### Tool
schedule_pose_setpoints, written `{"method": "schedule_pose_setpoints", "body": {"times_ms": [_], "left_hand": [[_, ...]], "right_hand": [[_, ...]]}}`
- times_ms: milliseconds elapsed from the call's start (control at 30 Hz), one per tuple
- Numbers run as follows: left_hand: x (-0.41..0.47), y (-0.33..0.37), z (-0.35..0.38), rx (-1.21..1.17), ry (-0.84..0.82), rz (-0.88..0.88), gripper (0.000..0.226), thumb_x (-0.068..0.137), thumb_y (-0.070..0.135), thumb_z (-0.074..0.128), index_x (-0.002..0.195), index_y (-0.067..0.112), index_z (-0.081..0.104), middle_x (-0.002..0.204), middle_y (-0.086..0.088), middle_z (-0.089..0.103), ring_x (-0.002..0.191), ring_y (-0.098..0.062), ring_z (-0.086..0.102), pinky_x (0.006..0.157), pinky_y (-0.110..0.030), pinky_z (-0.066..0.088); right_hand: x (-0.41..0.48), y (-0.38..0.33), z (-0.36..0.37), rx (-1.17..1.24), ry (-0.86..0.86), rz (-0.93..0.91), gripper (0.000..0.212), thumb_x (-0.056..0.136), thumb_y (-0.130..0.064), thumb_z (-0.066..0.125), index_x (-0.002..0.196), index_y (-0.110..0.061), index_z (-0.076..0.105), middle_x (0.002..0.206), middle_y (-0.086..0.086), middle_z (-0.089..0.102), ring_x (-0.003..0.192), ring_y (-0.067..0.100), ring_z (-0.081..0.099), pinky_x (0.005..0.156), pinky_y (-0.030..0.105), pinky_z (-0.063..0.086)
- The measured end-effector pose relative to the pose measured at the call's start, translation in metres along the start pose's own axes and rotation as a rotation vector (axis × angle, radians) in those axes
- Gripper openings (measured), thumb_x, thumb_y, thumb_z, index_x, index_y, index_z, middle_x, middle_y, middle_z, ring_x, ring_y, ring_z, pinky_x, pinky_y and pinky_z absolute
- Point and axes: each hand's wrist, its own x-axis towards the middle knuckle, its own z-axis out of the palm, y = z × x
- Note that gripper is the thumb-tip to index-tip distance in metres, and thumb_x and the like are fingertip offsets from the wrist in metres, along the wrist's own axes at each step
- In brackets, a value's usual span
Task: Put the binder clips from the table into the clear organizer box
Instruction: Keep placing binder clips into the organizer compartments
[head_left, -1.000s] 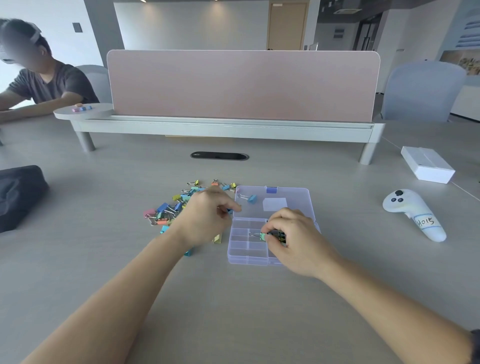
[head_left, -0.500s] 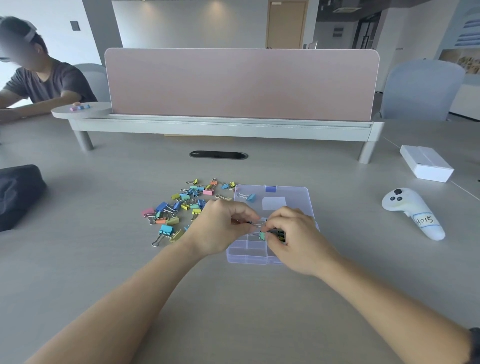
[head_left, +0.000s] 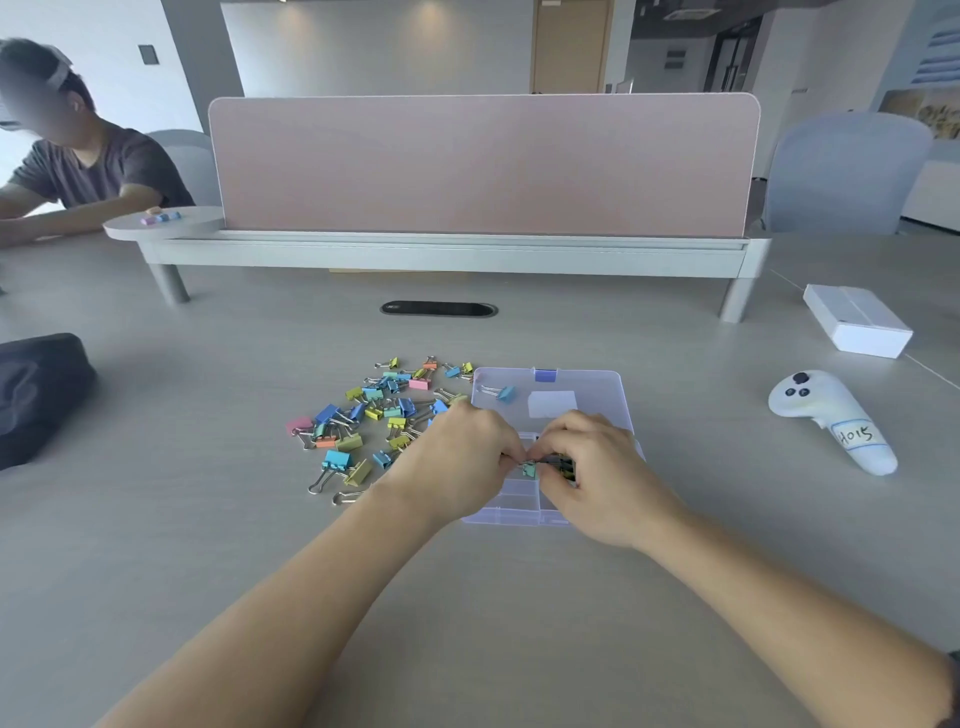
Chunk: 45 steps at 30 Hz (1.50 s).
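Note:
A clear organizer box (head_left: 511, 512) lies open on the table, its lid (head_left: 597, 387) flat behind it with one blue clip (head_left: 505, 393) resting on it. A pile of coloured binder clips (head_left: 371, 410) spreads to the left of the box. Both hands meet over the box's compartments. My left hand (head_left: 460, 460) pinches the wire end of a green binder clip (head_left: 529, 470). My right hand (head_left: 592, 473) holds the same clip together with a dark bunch of clips under its fingers. The compartments beneath the hands are hidden.
A white controller (head_left: 831, 418) and a white box (head_left: 857, 327) lie to the right. A black pouch (head_left: 36, 389) sits at the left edge. A pink divider on a grey shelf (head_left: 441, 249) crosses the back. Another person sits at far left.
My left hand has left the clip pile and moved right over the box to meet my right hand at the green clip. My right hand stayed over the compartments.

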Motion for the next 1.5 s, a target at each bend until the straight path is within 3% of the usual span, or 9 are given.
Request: {"method": "schedule_pose_setpoints", "body": {"times_ms": [200, 500, 733, 967, 1067, 1200, 1333, 1433, 1500], "left_hand": [[0.005, 0.015, -0.004, 0.188, -0.07, -0.097, 0.035, 0.091, 0.006, 0.048, 0.104, 0.026, 0.074, 0.092, 0.0, 0.068, 0.078, -0.018, 0.039, 0.066, -0.024, 0.034], [0.01, 0.024, -0.01, 0.374, -0.08, -0.047, 0.038, 0.093, 0.006, 0.043, 0.11, 0.027, 0.071, 0.103, 0.002, 0.067, 0.095, -0.023, 0.057, 0.068, -0.025, 0.036], [0.015, 0.017, -0.003, 0.164, -0.037, -0.15, 0.029, 0.084, 0.005, 0.055, 0.11, 0.017, 0.061, 0.095, -0.009, 0.066, 0.094, -0.029, 0.06, 0.068, -0.03, 0.044], [0.017, 0.004, -0.002, 0.117, -0.043, -0.132, 0.011, 0.084, 0.021, 0.064, 0.093, 0.022, 0.071, 0.09, 0.004, 0.071, 0.077, -0.015, 0.051, 0.074, -0.024, 0.048], [0.014, 0.002, -0.008, 0.066, -0.038, -0.09, 0.019, 0.087, 0.019, 0.061, 0.098, 0.025, 0.074, 0.094, 0.009, 0.072, 0.088, -0.014, 0.059, 0.079, -0.024, 0.049], [0.003, -0.02, -0.03, -0.12, -0.102, -0.107, 0.02, 0.089, 0.013, 0.059, 0.097, 0.023, 0.074, 0.09, 0.009, 0.072, 0.075, -0.004, 0.057, 0.07, -0.006, 0.041], [-0.007, -0.073, -0.043, 0.016, -0.022, -0.302, 0.035, 0.089, 0.007, 0.053, 0.101, 0.032, 0.074, 0.101, 0.008, 0.072, 0.085, -0.018, 0.058, 0.081, -0.023, 0.046], [-0.009, -0.091, -0.044, 0.103, -0.133, -0.416, 0.047, 0.091, 0.005, 0.046, 0.117, 0.038, 0.066, 0.124, 0.002, 0.064, 0.109, -0.02, 0.056, 0.09, -0.026, 0.044], [-0.009, -0.094, -0.042, 0.094, -0.183, -0.445, 0.049, 0.09, 0.005, 0.045, 0.118, 0.039, 0.065, 0.126, -0.002, 0.061, 0.111, -0.021, 0.055, 0.092, -0.029, 0.046]], "right_hand": [[0.0, 0.0, 0.0, 0.003, -0.002, 0.007, 0.022, 0.09, -0.018, 0.055, 0.103, -0.028, 0.071, 0.101, -0.013, 0.056, 0.099, 0.011, 0.048, 0.095, 0.031, 0.034], [-0.001, 0.0, 0.0, 0.018, 0.016, 0.001, 0.02, 0.089, -0.016, 0.058, 0.096, -0.026, 0.074, 0.098, -0.013, 0.059, 0.096, 0.012, 0.049, 0.09, 0.029, 0.036], [-0.001, 0.0, 0.0, 0.01, 0.01, -0.013, 0.019, 0.087, -0.015, 0.056, 0.095, -0.025, 0.071, 0.099, -0.012, 0.058, 0.095, 0.013, 0.049, 0.092, 0.032, 0.037], [-0.003, -0.001, 0.0, -0.023, -0.023, -0.072, 0.011, 0.091, -0.03, 0.058, 0.089, -0.032, 0.069, 0.098, -0.016, 0.047, 0.093, 0.009, 0.044, 0.088, 0.027, 0.029], [-0.004, -0.001, 0.0, -0.044, -0.025, -0.062, 0.014, 0.092, -0.033, 0.057, 0.093, -0.032, 0.071, 0.1, -0.016, 0.045, 0.097, 0.01, 0.042, 0.089, 0.026, 0.026], [-0.004, -0.001, -0.001, -0.034, -0.043, -0.046, 0.013, 0.092, -0.033, 0.055, 0.09, -0.032, 0.068, 0.103, -0.015, 0.045, 0.1, 0.009, 0.041, 0.09, 0.026, 0.026], [-0.004, -0.002, -0.001, -0.019, -0.052, -0.04, 0.013, 0.092, -0.033, 0.055, 0.089, -0.031, 0.067, 0.103, -0.016, 0.045, 0.101, 0.009, 0.041, 0.092, 0.028, 0.027], [-0.004, -0.002, -0.001, -0.02, -0.059, -0.038, 0.013, 0.092, -0.032, 0.054, 0.09, -0.031, 0.067, 0.103, -0.016, 0.045, 0.102, 0.009, 0.041, 0.092, 0.027, 0.027], [-0.004, -0.002, -0.001, -0.018, -0.061, -0.036, 0.013, 0.092, -0.033, 0.054, 0.09, -0.031, 0.067, 0.103, -0.016, 0.044, 0.102, 0.008, 0.041, 0.093, 0.028, 0.027]]}}
